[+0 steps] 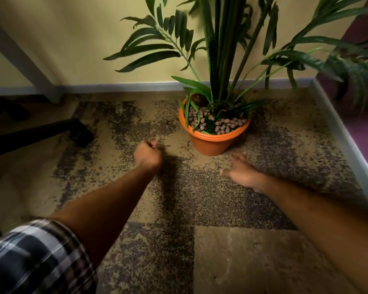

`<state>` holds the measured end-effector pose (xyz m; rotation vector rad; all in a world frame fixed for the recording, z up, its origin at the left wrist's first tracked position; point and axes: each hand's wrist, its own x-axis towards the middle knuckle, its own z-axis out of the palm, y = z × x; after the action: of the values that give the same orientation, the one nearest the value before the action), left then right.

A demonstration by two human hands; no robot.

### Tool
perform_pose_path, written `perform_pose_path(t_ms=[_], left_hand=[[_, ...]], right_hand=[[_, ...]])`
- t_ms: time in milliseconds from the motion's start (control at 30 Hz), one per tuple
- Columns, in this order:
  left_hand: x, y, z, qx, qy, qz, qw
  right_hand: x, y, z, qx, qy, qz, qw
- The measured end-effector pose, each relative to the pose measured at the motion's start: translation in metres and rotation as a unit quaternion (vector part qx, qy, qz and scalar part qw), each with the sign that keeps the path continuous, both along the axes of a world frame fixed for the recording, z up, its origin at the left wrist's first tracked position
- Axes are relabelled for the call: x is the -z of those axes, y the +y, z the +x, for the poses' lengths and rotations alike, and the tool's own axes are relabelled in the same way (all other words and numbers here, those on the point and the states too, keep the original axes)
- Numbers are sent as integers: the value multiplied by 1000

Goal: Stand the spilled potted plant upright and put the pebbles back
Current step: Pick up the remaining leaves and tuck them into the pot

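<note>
Mottled carpet under both hands; orange pot upright just beyond. Left hand fisted, contents unclear; right hand spread, empty, blurred.

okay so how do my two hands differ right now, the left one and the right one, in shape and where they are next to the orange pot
The left hand is curled into a loose fist; the right hand is spread, fingers blurred. The left hand sits left of the orange plastic pot, level with its base; the right hand is in front of the pot, nearer you. Whether the left fist holds anything cannot be seen. Both are low over the speckled carpet, neither touching the pot.
</note>
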<state>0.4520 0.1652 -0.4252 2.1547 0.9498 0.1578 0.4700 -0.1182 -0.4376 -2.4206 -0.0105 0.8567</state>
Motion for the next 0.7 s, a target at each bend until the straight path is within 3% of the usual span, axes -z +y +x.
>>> perform_pose_path(t_ms=[67,133,233,533,700], left_hand=[[5,3,8,40,10,33,999],[4,1,18,89,5,50,995],[10,3,45,141,44,99,984],[22,-10,120,278,117,127,945],[36,-9,127,297,163,194,921]], right_hand=[[6,-3,-11,-120,33,-79,989],[7,-4,-19,-162,34,-110,980],[13,3,-14,-170,42,-128,976],[20,5,-14,-175,33,-160,971],[19,4,-14,-181,32,-151,971]])
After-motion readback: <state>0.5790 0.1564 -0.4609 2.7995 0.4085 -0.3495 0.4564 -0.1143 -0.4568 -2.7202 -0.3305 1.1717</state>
